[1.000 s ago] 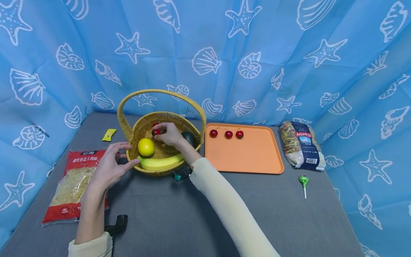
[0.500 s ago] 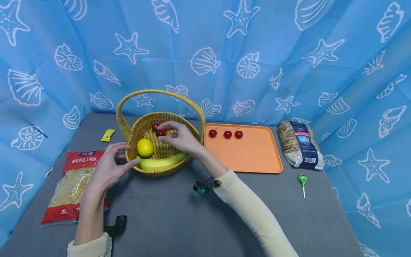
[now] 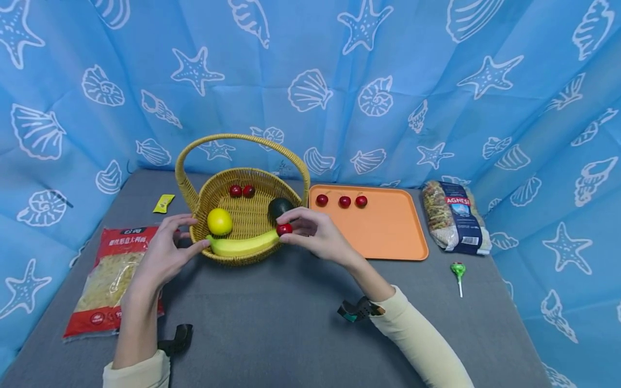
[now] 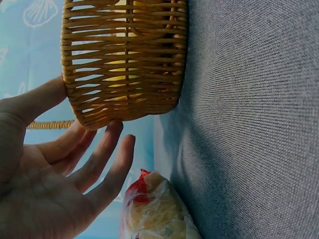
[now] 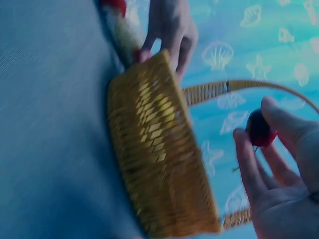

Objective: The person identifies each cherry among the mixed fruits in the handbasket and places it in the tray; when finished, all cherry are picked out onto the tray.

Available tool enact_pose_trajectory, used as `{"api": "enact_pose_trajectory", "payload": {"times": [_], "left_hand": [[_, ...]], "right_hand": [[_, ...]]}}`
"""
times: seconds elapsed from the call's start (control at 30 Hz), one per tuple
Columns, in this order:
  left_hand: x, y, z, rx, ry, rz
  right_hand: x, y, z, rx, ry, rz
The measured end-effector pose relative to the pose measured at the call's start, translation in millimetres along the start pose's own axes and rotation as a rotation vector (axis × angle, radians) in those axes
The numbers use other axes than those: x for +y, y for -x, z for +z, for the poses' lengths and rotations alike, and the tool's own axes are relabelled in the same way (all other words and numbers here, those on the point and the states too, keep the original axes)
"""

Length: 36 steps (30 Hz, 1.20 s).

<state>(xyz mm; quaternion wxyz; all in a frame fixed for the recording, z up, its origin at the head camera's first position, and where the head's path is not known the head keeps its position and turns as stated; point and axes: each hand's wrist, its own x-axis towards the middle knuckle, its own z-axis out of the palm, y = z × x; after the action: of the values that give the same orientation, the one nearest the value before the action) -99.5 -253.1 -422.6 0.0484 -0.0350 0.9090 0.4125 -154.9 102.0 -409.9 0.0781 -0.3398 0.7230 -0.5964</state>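
Observation:
My right hand (image 3: 317,234) pinches a red cherry (image 3: 284,229) between thumb and fingertips, over the right front rim of the wicker basket (image 3: 242,258). In the right wrist view the held cherry (image 5: 260,128) shows its stem hanging down. With straight, spread fingers, my left hand (image 3: 167,250) touches the basket's left side. The left wrist view shows its fingertips against the woven wall (image 4: 124,64). Inside the basket lie two cherries (image 3: 249,191) at the back, a yellow round fruit (image 3: 220,222), a banana (image 3: 242,246) and a dark green fruit (image 3: 279,208), partly hidden.
An orange tray (image 3: 373,231) with three cherries (image 3: 344,202) lies right of the basket. Beyond it are a pasta bag (image 3: 456,218) and a green lollipop (image 3: 458,269). A red pasta bag (image 3: 107,280) and a yellow candy (image 3: 164,203) lie left. The basket's handle (image 3: 242,137) arches above.
My right hand has come up out of the basket with a cherry and moved right and toward me. Two cherries now show at the basket's back. The left hand has stayed put.

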Motion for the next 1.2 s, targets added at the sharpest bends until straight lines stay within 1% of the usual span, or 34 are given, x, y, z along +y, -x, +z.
{"api": "enact_pose_trajectory", "payload": {"times": [0.13,0.23,0.33,0.43,0.5,0.57,0.67,0.77,0.9,1.07,1.2], "left_hand": [[0.1,-0.2,0.2,-0.004,0.002,-0.006],[0.0,-0.2,0.4,-0.002,-0.002,-0.001],[0.0,0.0,0.7,0.003,-0.002,0.006],[0.5,0.5,0.8,0.014,0.000,0.014],[1.0,0.9,0.9,0.021,0.003,0.021],[1.5,1.4,1.0,0.025,0.004,0.028],[1.8,1.9,1.2,0.025,0.007,0.031],[1.8,2.0,1.4,0.020,0.011,0.026],[1.7,1.8,1.9,0.016,0.012,0.024],[2.2,2.0,2.0,0.014,0.011,0.019],[2.4,1.9,1.8,0.015,0.009,0.013]], "right_hand": [[12.9,18.3,-14.6,0.048,0.029,-0.053],[23.1,27.5,-25.8,0.103,0.060,-0.061],[34.3,32.2,-36.9,0.152,0.120,-0.025],[46.8,33.8,-46.5,0.179,0.181,0.060],[54.5,33.6,-51.1,0.171,0.218,0.127],[60.8,33.3,-54.4,0.145,0.244,0.196],[67.4,33.3,-57.2,0.087,0.289,0.256],[72.3,34.8,-59.0,0.040,0.348,0.259],[76.3,37.1,-59.9,0.007,0.401,0.244],[77.7,37.1,-59.4,-0.003,0.392,0.252],[76.1,36.6,-59.3,-0.003,0.375,0.274]]}}
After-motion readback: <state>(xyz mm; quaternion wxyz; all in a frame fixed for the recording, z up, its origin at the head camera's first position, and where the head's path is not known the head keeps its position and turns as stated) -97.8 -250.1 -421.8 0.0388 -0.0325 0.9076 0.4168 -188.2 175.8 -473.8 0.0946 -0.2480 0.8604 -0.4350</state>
